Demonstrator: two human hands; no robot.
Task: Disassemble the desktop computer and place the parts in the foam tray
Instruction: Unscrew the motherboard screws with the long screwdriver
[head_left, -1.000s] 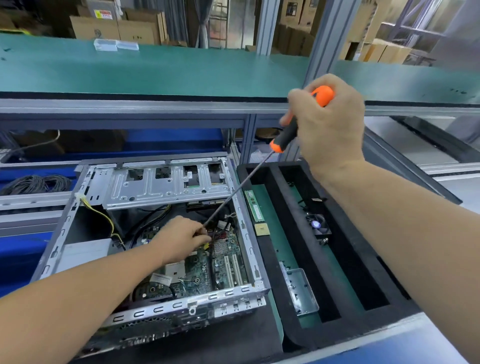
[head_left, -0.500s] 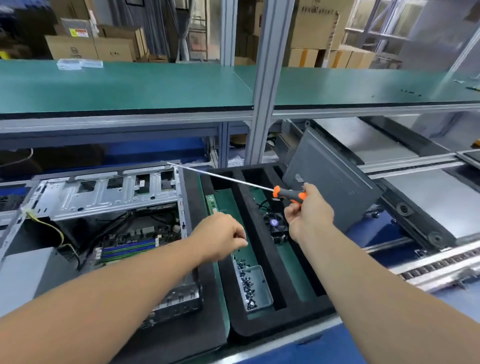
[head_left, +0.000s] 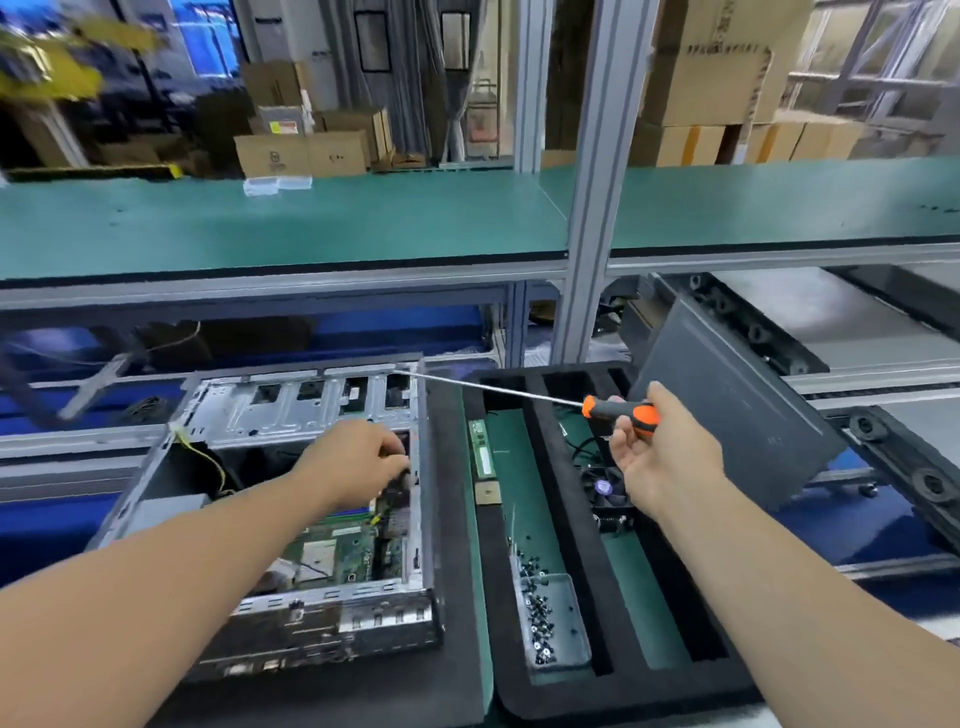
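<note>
Midway through the teardown, the computer case (head_left: 291, 499) lies open just left of the foam tray (head_left: 602, 686), its circuit board (head_left: 337, 556) not yet out. Already in the tray: a memory stick (head_left: 483, 452), a chip (head_left: 487, 492), a fan (head_left: 605, 491) and a small bin of screws (head_left: 545, 618). The left hand (head_left: 358, 462) reaches inside the case, fingers curled; on what, one cannot tell. The right hand (head_left: 660, 457) loosely holds a screwdriver (head_left: 618, 408) above the tray.

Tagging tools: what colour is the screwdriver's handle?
Orange and black, on the long-shafted screwdriver in the right hand; head view.
</note>
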